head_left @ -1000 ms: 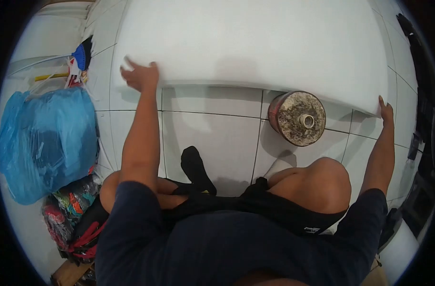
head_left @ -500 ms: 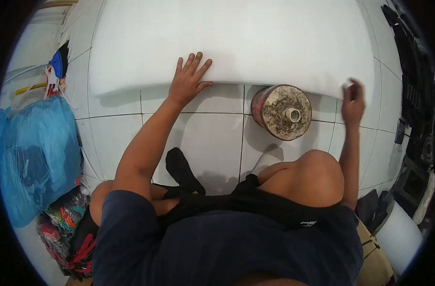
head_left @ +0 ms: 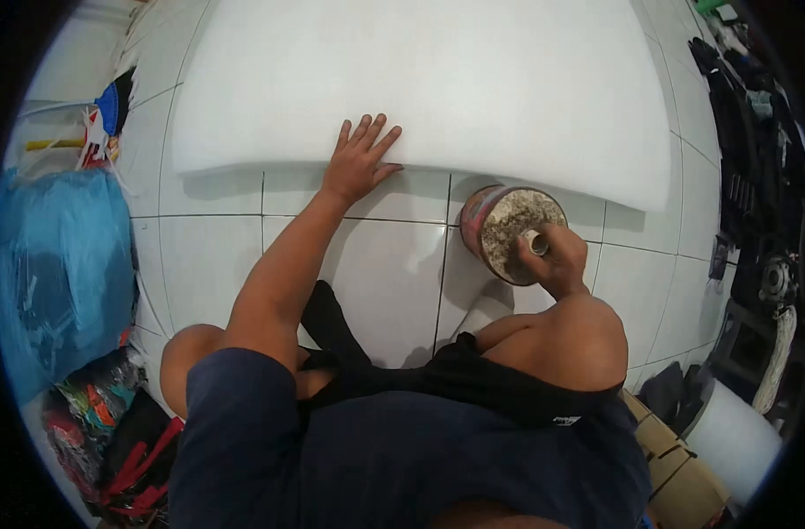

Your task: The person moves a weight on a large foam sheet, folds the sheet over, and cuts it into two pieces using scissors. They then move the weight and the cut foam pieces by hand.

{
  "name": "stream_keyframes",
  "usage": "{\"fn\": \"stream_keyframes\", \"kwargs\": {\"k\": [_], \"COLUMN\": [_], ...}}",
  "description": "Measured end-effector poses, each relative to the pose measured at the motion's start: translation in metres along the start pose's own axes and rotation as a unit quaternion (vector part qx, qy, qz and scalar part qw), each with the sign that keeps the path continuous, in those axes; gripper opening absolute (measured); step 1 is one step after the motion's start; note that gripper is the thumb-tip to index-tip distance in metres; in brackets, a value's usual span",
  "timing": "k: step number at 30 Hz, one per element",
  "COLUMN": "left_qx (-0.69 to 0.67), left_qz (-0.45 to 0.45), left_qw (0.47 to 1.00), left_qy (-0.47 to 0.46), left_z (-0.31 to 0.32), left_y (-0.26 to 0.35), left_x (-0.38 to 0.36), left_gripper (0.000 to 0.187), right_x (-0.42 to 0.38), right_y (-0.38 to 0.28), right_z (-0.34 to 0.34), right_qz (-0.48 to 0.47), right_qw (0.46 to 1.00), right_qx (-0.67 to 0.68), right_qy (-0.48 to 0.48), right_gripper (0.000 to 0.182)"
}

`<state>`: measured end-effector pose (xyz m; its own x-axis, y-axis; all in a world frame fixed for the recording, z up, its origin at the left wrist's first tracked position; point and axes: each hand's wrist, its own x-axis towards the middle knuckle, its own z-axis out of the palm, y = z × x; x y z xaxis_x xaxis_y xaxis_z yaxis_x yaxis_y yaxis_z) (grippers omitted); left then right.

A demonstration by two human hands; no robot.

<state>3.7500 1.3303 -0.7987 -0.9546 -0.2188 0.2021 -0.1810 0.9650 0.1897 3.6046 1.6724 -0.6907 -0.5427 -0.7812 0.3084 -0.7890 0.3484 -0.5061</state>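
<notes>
A large white foam sheet point(head_left: 420, 79) lies on the tiled floor, its near edge slightly raised. My left hand point(head_left: 360, 167) rests flat on that edge with its fingers spread. To the right, close to the sheet's edge, stands a round tin can point(head_left: 512, 212) with a reddish side and a crusted, stained top. A short hollow neck point(head_left: 534, 240) sticks up from the top. My right hand point(head_left: 561, 257) has its thumb and fingers closed around this neck.
Blue plastic bags point(head_left: 67, 264) and wrapped bundles point(head_left: 94, 397) lie at the left. Dark items point(head_left: 746, 176) line the right side. A white roll point(head_left: 733, 432) and a cardboard box point(head_left: 675, 467) are at the lower right. My knees flank the floor before me.
My right hand has moved left from the sheet's right corner onto the can's neck. My left hand remains on the sheet's edge. The view has shifted a little.
</notes>
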Motion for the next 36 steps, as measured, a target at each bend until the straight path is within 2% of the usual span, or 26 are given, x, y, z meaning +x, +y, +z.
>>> {"fn": "stream_keyframes", "kwargs": {"k": [1, 3, 4, 9, 10, 11, 12, 13, 16, 18, 20, 21, 22, 23, 24, 25, 26, 27, 28, 30, 31, 32, 33, 34, 35, 36], "left_qx": [0.000, -0.001, 0.000, -0.007, -0.004, -0.005, -0.007, -0.011, -0.028, -0.042, -0.049, -0.056, -0.033, -0.009, -0.013, 0.017, 0.051, -0.025, -0.101, -0.239, -0.258, -0.276, -0.296, -0.285, -0.278, -0.260], "left_qz": [-0.002, -0.003, -0.001, 0.009, 0.009, 0.013, 0.008, 0.004, -0.002, 0.004, -0.017, -0.001, -0.026, -0.052, -0.039, -0.054, -0.069, -0.103, -0.139, -0.183, -0.198, -0.210, -0.197, -0.235, -0.243, -0.226], "left_qw": [1.000, 1.000, 1.000, 1.000, 1.000, 1.000, 1.000, 1.000, 1.000, 0.999, 0.996, 0.996, 0.988, 0.975, 0.976, 0.961, 0.943, 0.941, 0.932, 0.889, 0.870, 0.852, 0.859, 0.834, 0.831, 0.831], "left_qy": [0.021, 0.020, 0.022, 0.017, 0.011, 0.010, 0.008, 0.004, -0.003, -0.022, -0.069, -0.073, -0.145, -0.215, -0.214, -0.270, -0.322, -0.322, -0.318, -0.344, -0.370, -0.391, -0.368, -0.410, -0.416, -0.437], "left_z": [0.004, 0.004, 0.003, 0.002, 0.002, 0.002, 0.002, 0.002, -0.001, -0.009, -0.023, -0.034, -0.045, -0.059, -0.075, -0.095, -0.116, -0.131, -0.150, -0.216, -0.259, -0.302, -0.332, -0.375, -0.409, -0.430], "left_y": [-0.001, -0.002, -0.002, 0.000, 0.000, 0.000, 0.001, 0.001, 0.005, 0.005, 0.010, 0.012, 0.016, 0.022, 0.028, 0.036, 0.042, 0.049, 0.053, 0.078, 0.092, 0.101, 0.106, 0.114, 0.115, 0.107], "left_x": [-0.003, -0.006, -0.004, -0.001, -0.002, -0.002, -0.002, -0.002, -0.001, 0.005, 0.010, 0.017, 0.025, 0.034, 0.044, 0.052, 0.058, 0.056, 0.053, 0.051, 0.049, 0.047, 0.035, 0.032, 0.026, 0.011], "left_gripper": [0.067, 0.067, 0.067, 0.066, 0.067, 0.067, 0.067, 0.068, 0.069, 0.070, 0.069, 0.069, 0.068, 0.067, 0.067, 0.065, 0.064, 0.062, 0.060, 0.056, 0.056, 0.055, 0.054, 0.055, 0.058, 0.060], "right_x": [0.006, 0.019, 0.021, 0.077, 0.096, 0.114, 0.133, 0.154, 0.196, 0.215, 0.239, 0.247, 0.255, 0.253, 0.247, 0.237, 0.224, 0.218, 0.195, 0.143, 0.099, 0.064, 0.019, -0.024, -0.081, -0.149], "right_y": [-0.008, -0.030, -0.030, -0.029, -0.033, -0.021, -0.015, -0.013, 0.027, 0.038, 0.033, 0.023, 0.025, 0.027, 0.026, 0.023, 0.009, -0.011, -0.015, -0.046, -0.055, -0.070, -0.088, -0.110, -0.126, -0.139], "right_z": [-0.009, -0.032, -0.039, -0.060, -0.059, -0.050, -0.047, -0.038, -0.001, 0.010, -0.002, -0.011, -0.018, -0.023, -0.030, -0.038, -0.056, -0.092, -0.108, -0.166, -0.194, -0.229, -0.262, -0.301, -0.325, -0.344], "right_qz": [-0.003, 0.176, 0.221, 0.137, 0.131, 0.092, 0.079, 0.016, -0.035, 0.018, 0.143, 0.180, 0.222, 0.226, 0.218, 0.222, 0.247, 0.246, 0.215, 0.335, 0.366, 0.480, 0.515, 0.542, 0.540, 0.541], "right_qw": [1.000, 0.977, 0.958, 0.958, 0.969, 0.973, 0.983, 0.984, 0.993, 0.997, 0.986, 0.980, 0.963, 0.958, 0.957, 0.943, 0.936, 0.921, 0.941, 0.912, 0.905, 0.835, 0.817, 0.792, 0.792, 0.798], "right_qx": [-0.001, 0.118, 0.177, 0.198, 0.127, 0.119, 0.084, 0.095, -0.040, -0.059, -0.076, -0.063, -0.066, -0.060, -0.013, -0.017, 0.017, 0.011, 0.024, 0.080, 0.100, 0.098, 0.059, 0.049, -0.025, -0.025], "right_qy": [-0.003, 0.028, 0.039, 0.156, 0.164, 0.172, 0.142, 0.151, 0.104, 0.056, -0.036, -0.054, -0.142, -0.165, -0.193, -0.247, -0.251, -0.302, -0.261, -0.222, -0.190, -0.252, -0.253, -0.277, -0.283, -0.266], "right_gripper": [0.027, 0.023, 0.021, 0.024, 0.025, 0.026, 0.025, 0.025, 0.034, 0.035, 0.045, 0.042, 0.047, 0.053, 0.058, 0.066, 0.080, 0.089, 0.088, 0.082, 0.080, 0.080, 0.075, 0.070, 0.071, 0.072]}}
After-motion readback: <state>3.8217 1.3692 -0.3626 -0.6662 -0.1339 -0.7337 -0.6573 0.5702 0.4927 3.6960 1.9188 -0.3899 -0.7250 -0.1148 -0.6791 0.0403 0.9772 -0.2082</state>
